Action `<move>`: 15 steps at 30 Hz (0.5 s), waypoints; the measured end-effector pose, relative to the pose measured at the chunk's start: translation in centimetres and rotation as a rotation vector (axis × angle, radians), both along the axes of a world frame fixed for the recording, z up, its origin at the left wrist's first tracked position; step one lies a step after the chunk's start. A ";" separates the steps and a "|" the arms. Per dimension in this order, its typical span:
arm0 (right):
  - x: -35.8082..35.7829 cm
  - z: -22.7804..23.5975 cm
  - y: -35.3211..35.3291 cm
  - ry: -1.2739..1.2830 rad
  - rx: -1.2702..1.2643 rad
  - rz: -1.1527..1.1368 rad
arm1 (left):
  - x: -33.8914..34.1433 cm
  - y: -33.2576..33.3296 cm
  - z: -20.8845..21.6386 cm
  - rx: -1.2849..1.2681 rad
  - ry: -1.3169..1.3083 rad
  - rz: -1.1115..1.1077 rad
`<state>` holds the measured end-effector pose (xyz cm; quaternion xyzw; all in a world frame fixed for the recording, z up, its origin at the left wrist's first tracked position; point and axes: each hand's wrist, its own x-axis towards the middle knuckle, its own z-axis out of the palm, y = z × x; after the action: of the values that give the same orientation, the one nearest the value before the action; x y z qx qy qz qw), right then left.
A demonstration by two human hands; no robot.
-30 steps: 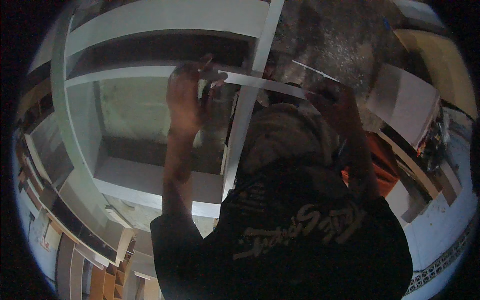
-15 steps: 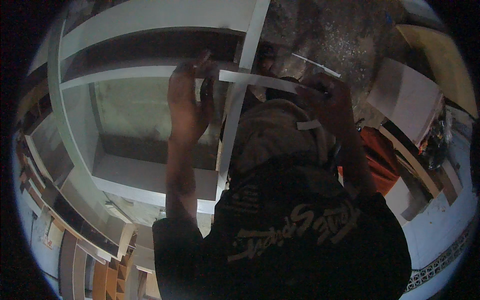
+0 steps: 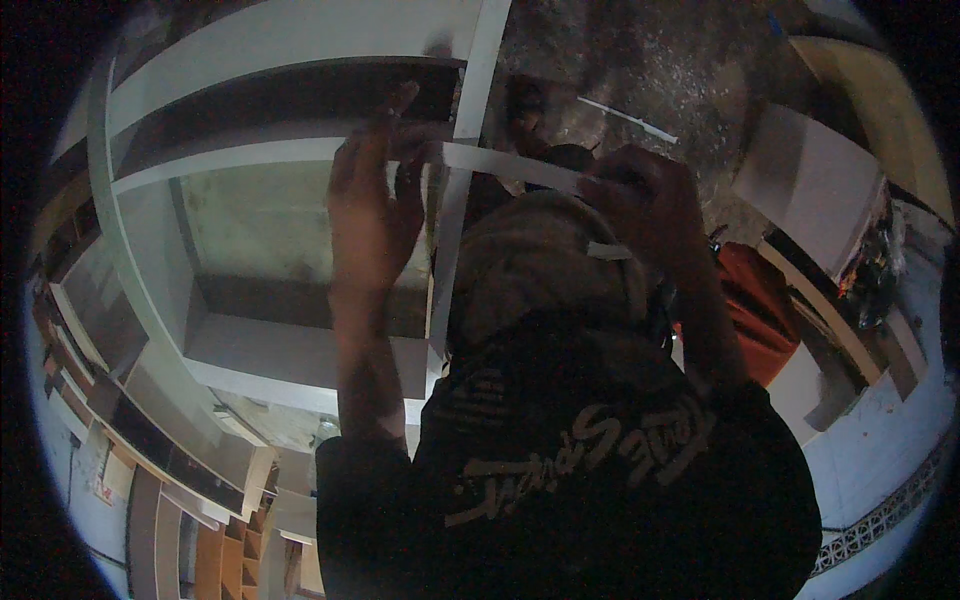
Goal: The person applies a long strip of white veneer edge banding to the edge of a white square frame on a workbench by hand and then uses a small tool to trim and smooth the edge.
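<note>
A narrow white strip [image 3: 510,163], like edge banding, stretches between my two hands over the top corner of a white-edged cabinet frame [image 3: 290,150]. My right hand [image 3: 645,195] is closed on the strip's right end. My left hand [image 3: 375,205] is at its other end, where thumb and fingers seem to pinch it; one finger points up and away. Dim light blurs the fingertips. Below the strip, the frame's white upright edge [image 3: 447,260] runs down beside my leg. A short pale piece [image 3: 609,251] lies on my clothing.
On the concrete floor [image 3: 640,60] lies a thin white stick [image 3: 628,120]. To the right are a pale panel [image 3: 810,185], an orange-red cloth or bag [image 3: 760,310] and clear plastic wrapping [image 3: 880,270]. Boards and an orange-brown shelved unit [image 3: 225,560] stand at the lower left.
The strip's left end has come up against my left hand's fingers, and the right hand has shifted slightly left. The whole view has moved a little, carrying the frame leftward.
</note>
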<state>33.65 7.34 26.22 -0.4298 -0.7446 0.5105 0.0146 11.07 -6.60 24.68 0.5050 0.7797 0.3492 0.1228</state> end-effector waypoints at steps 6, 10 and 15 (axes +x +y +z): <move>0.1 4.4 -0.7 -0.108 -0.135 -0.055 | -3.1 -1.6 -1.8 -0.098 -0.012 0.004; 0.1 6.6 -1.5 0.048 -0.142 -0.106 | -3.1 -0.9 -0.3 0.009 -0.184 0.060; 0.0 3.9 0.1 -0.096 -0.201 -0.126 | -3.2 -1.2 -0.4 -0.021 -0.018 0.021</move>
<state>33.69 7.43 30.14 -0.4989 -0.6610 0.5596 -0.0320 7.85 -7.77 24.24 0.4925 0.7874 0.3467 0.1315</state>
